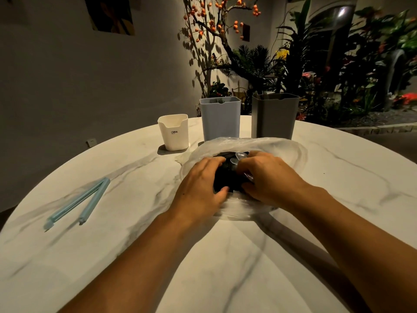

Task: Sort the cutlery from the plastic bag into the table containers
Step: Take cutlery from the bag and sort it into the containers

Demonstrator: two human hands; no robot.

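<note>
A clear plastic bag (282,152) lies open on the marble table (112,256), holding a dark pile of black cutlery (228,168) with some clear plastic spoons (240,157) on top. Both of my hands are inside the bag's mouth. My left hand (200,186) grips the left side of the black pile, thumb curled under it. My right hand (268,177) closes its fingers over clear spoons on the pile's right side. Behind the bag stand three containers: a small white one (173,132), a light blue one (220,118) and a grey one (273,116).
A light blue bag-sealing clip (79,204) lies open on the table's left. Plants and a branch with orange fruit stand behind the table's far edge. Something thin shows inside the blue and grey containers.
</note>
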